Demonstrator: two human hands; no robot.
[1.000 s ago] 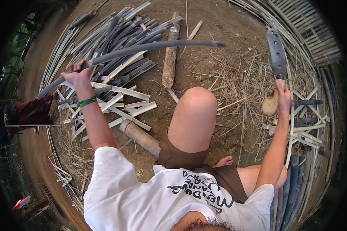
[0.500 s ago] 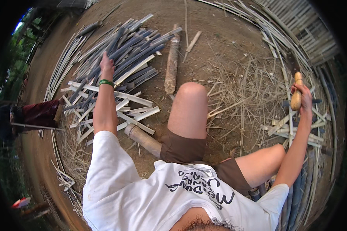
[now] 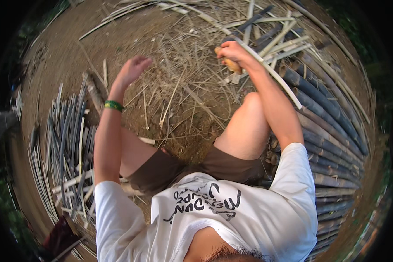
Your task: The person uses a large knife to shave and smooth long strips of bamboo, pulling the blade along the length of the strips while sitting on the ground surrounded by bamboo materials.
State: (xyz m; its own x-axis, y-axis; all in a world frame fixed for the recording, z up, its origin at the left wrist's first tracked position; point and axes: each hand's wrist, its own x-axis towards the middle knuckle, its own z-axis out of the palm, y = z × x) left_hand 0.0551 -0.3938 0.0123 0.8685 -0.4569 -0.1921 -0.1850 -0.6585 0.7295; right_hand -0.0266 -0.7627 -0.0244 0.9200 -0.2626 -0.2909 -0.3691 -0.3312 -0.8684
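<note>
My right hand [image 3: 236, 51] is wrapped round the rounded, pale handle of a wooden-handled tool [image 3: 232, 66], held over the scattered shavings near the right pile. The tool's working end cannot be made out. Just past this hand lie split bamboo strips [image 3: 278, 43], pale and dark, and one long pale strip [image 3: 286, 89] runs behind my right forearm. My left hand [image 3: 136, 70] hangs in the air above bare ground, a little blurred, fingers stretched out and holding nothing. A green band [image 3: 113, 105] circles that wrist.
Dark bamboo poles [image 3: 325, 109] are stacked along my right side. A heap of split bamboo slats [image 3: 67, 139] lies to my left, with a short log [image 3: 93, 91] beyond it. Thin shavings [image 3: 183, 74] litter the ground ahead. Dark red cloth [image 3: 62, 238] shows at lower left.
The view has swung to the right. My left hand has left the slat heap and come toward the middle. My right hand keeps the wooden-handled tool, now closer to my left hand.
</note>
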